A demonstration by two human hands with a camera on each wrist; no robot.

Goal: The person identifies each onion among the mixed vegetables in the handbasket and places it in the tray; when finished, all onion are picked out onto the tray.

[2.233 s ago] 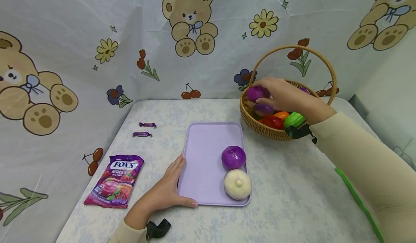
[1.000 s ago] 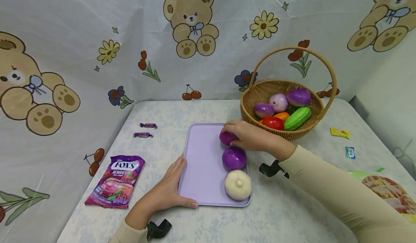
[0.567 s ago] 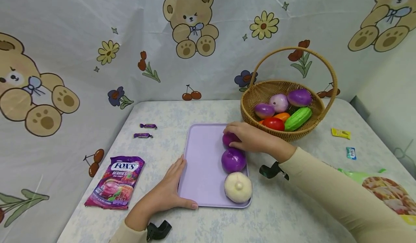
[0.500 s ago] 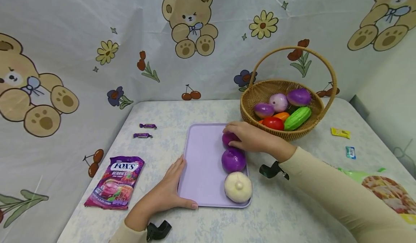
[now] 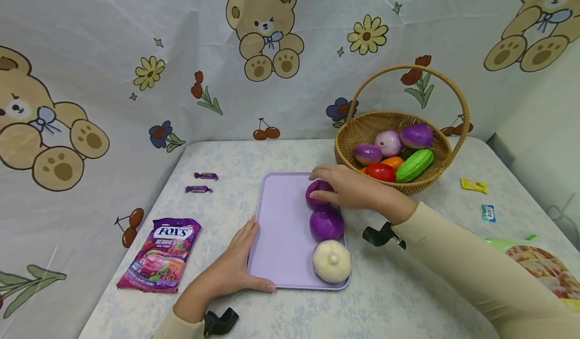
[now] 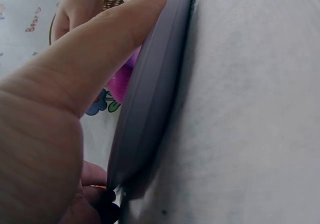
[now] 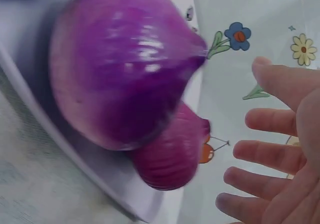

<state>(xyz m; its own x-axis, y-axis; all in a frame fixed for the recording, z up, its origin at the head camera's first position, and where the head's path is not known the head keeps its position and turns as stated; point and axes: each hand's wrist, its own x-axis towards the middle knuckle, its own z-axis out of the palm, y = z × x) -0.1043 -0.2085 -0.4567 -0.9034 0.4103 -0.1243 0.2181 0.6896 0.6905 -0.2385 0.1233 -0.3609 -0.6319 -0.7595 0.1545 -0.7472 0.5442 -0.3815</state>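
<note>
A lilac tray (image 5: 284, 218) lies on the table with a row of toy vegetables along its right side. At the far end sits a small ridged red onion (image 7: 170, 156). Beside it is a larger glossy purple onion (image 7: 122, 69), and nearest me a white bulb (image 5: 332, 261) with a central knob. My right hand (image 5: 349, 187) hovers over the small onion; in the right wrist view its fingers (image 7: 270, 156) are spread and apart from both onions. My left hand (image 5: 233, 268) rests against the tray's near left corner, fingers straight along the side, thumb at the front rim.
A wicker basket (image 5: 342, 152) with a tall handle stands at the back right, holding several toy vegetables. Left of the tray lie a Fox's candy bag (image 5: 160, 255) and two purple-wrapped candies (image 5: 206, 176). Small packets (image 5: 474, 185) and a green bag (image 5: 534, 258) lie right.
My right hand has carried the small red onion from the basket to the tray, set it behind the larger onion and let go, lifting slightly. My left hand has stayed at the tray.
</note>
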